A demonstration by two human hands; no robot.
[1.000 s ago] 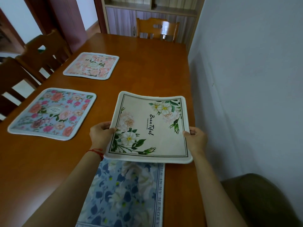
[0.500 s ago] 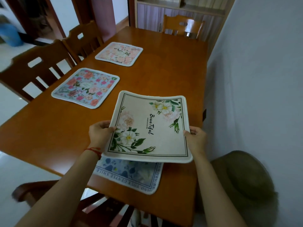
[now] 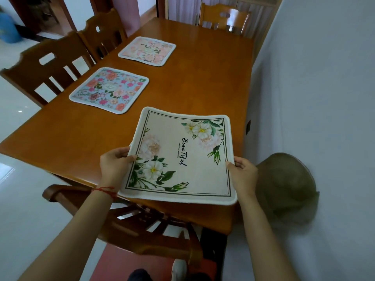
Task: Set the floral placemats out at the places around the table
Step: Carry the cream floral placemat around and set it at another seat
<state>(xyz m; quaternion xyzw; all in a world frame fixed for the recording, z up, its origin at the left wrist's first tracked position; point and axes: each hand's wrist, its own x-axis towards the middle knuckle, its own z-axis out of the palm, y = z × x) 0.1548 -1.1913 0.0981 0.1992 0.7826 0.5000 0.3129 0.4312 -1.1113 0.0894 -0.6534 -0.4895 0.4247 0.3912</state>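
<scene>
I hold a cream placemat [image 3: 182, 157] with white flowers and black lettering flat above the near end of the wooden table [image 3: 194, 82]. My left hand [image 3: 115, 165] grips its left edge and my right hand [image 3: 242, 175] grips its right edge. A blue placemat with pink flowers [image 3: 110, 90] lies on the table's left side. Farther along the same side lies a pink floral placemat [image 3: 147, 50]. The held placemat hides the table surface beneath it.
Two dark wooden chairs [image 3: 52, 65] stand at the table's left side, one lighter chair [image 3: 223, 19] at the far end, and one chair [image 3: 142, 226] right below my arms. A wall [image 3: 314, 98] runs along the right; an olive hat [image 3: 286, 187] hangs beside the table's corner.
The view has pulled back from the table with the cream placemat still in both hands. The blue-and-white placemat seen under it earlier is hidden from view now.
</scene>
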